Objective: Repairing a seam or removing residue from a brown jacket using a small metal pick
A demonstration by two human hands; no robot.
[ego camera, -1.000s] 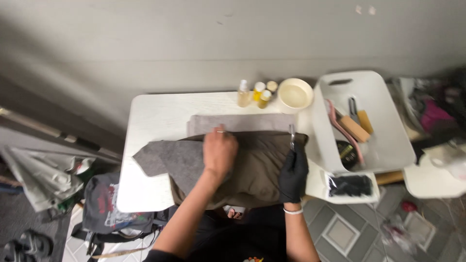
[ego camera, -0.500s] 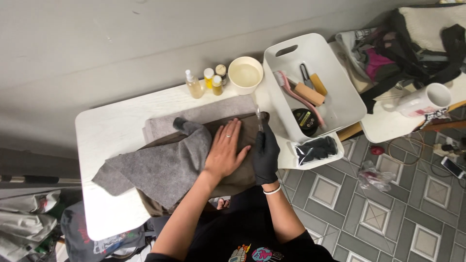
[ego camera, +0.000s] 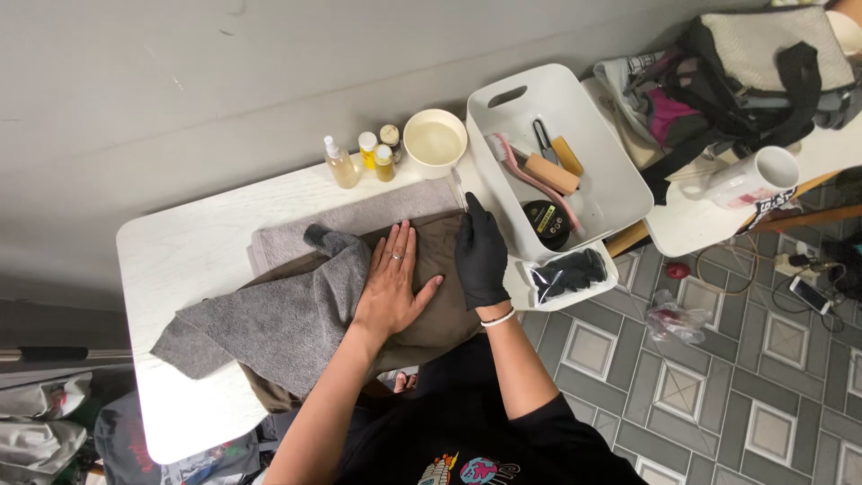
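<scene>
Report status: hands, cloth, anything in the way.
Left hand bare, flat on brown cloth. Right hand gloved, flat on it too. Grey towel lies over the cloth's left part. White bin close on the right.

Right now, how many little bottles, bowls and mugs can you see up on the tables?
Small bottles: 4
Bowls: 1
Mugs: 1
Total: 6

matt grey towel [ego camera: 287, 314], glossy plastic bin [ego camera: 611, 180]
</scene>
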